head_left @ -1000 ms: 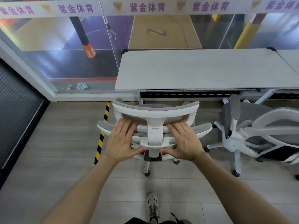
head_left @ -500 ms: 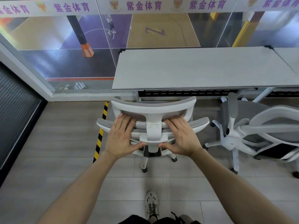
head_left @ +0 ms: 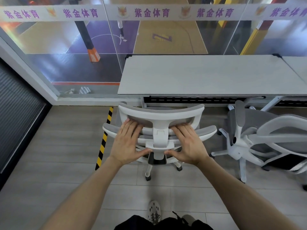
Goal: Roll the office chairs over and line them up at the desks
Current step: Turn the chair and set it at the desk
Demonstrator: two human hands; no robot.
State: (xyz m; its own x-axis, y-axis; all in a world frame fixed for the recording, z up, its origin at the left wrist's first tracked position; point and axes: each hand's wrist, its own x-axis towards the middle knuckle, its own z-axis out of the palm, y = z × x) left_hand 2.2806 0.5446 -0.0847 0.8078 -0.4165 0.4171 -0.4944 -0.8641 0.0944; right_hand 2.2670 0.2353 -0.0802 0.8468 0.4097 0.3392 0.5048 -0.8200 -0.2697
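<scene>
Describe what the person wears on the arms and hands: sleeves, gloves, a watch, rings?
Nothing is worn on them. The left forearm and the right forearm are bare, with no sleeve in view. The left hand and the right hand show no glove, ring, watch or bracelet.

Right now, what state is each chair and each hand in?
Upright chair: on its casters, backrest towards the person, close to the desk edge.
Second chair: tipped on its side to the right, wheel base showing.
Left hand: flat on the upright chair's back, fingers straight.
Right hand: flat on the same back, fingers straight.
</scene>
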